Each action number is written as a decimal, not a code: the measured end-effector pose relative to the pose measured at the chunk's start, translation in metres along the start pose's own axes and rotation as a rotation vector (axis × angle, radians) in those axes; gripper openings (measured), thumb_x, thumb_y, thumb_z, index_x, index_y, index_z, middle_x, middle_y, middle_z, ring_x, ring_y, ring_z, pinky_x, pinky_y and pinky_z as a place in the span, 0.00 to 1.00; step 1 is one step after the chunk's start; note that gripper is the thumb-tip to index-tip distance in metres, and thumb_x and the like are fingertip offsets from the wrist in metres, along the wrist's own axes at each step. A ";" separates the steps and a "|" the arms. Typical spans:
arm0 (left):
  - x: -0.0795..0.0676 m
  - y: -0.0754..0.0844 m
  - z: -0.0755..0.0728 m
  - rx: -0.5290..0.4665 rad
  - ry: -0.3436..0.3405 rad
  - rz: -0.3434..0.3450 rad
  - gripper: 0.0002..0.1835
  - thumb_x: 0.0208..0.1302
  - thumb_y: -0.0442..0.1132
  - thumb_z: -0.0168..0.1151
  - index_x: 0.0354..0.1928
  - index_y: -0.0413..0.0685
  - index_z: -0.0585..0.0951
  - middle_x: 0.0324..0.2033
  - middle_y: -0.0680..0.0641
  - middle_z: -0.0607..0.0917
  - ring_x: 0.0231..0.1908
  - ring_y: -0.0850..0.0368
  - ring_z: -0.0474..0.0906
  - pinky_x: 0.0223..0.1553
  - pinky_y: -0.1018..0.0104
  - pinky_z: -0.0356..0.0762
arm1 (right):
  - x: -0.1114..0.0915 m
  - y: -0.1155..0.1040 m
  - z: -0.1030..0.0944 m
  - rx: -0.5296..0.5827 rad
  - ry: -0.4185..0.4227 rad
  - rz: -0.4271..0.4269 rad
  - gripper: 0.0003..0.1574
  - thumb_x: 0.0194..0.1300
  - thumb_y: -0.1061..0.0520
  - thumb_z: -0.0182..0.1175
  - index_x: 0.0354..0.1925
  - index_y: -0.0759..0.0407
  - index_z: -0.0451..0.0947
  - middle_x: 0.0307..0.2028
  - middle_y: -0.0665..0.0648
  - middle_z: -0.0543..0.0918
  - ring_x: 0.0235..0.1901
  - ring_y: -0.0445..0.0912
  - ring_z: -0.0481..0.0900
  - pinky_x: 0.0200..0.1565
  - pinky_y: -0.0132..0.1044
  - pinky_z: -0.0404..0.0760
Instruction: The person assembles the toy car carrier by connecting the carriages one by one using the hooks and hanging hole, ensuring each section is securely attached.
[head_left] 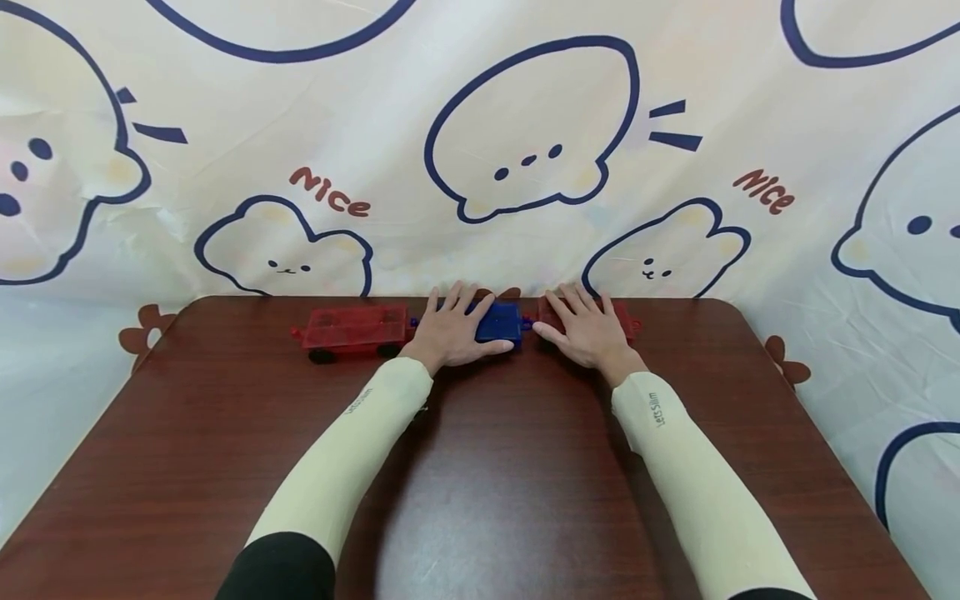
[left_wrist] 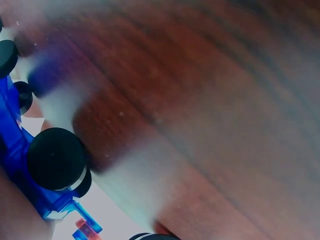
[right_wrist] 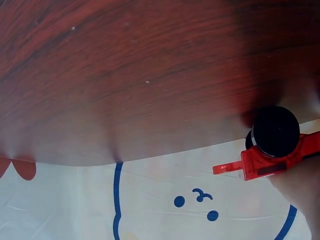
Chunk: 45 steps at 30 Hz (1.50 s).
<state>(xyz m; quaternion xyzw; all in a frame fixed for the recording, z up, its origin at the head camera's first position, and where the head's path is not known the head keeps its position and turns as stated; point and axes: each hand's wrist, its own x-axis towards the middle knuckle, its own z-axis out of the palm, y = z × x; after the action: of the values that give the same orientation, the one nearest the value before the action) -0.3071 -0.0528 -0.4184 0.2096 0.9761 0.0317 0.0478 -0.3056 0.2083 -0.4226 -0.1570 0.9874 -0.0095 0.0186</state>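
Observation:
A row of toy train cars with hook couplings lies along the table's far edge in the head view. My left hand (head_left: 450,332) rests with spread, straight fingers on the blue car (head_left: 501,323). Its black wheel (left_wrist: 56,159) and a blue hook meeting a red piece show in the left wrist view. My right hand (head_left: 588,331) lies flat over the right red car (head_left: 624,319), fingers spread and pointing away; its wheel (right_wrist: 276,131) and red hook (right_wrist: 227,167) show in the right wrist view. Left of my left hand stands another red car (head_left: 357,327).
The brown wooden table (head_left: 480,500) spreads out in front of me, its far edge just beyond the cars. Behind it hangs a pale cloth (head_left: 405,150) printed with blue-outlined cartoon figures.

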 end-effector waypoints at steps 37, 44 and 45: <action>0.001 -0.004 0.003 -0.101 0.059 -0.014 0.53 0.60 0.83 0.38 0.82 0.64 0.50 0.80 0.46 0.50 0.79 0.44 0.36 0.74 0.37 0.29 | -0.003 -0.001 -0.001 0.020 0.013 0.006 0.57 0.68 0.16 0.27 0.82 0.46 0.46 0.80 0.57 0.49 0.79 0.57 0.42 0.73 0.66 0.39; 0.000 -0.004 0.003 -0.095 0.071 -0.014 0.53 0.61 0.83 0.38 0.82 0.64 0.50 0.80 0.45 0.51 0.79 0.43 0.37 0.74 0.37 0.30 | -0.005 -0.002 -0.001 0.022 0.017 -0.005 0.57 0.68 0.16 0.28 0.82 0.46 0.47 0.80 0.57 0.49 0.79 0.57 0.42 0.73 0.66 0.39; 0.000 -0.004 0.003 -0.095 0.074 -0.014 0.53 0.61 0.83 0.38 0.82 0.63 0.50 0.80 0.45 0.51 0.79 0.43 0.37 0.74 0.37 0.30 | -0.005 -0.002 -0.001 0.021 0.018 -0.006 0.57 0.68 0.17 0.28 0.82 0.46 0.47 0.80 0.57 0.49 0.79 0.57 0.42 0.73 0.66 0.39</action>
<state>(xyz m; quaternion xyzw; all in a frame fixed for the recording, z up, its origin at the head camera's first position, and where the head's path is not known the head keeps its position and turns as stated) -0.3083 -0.0562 -0.4213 0.1990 0.9760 0.0852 0.0219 -0.3004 0.2079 -0.4216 -0.1597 0.9869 -0.0215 0.0113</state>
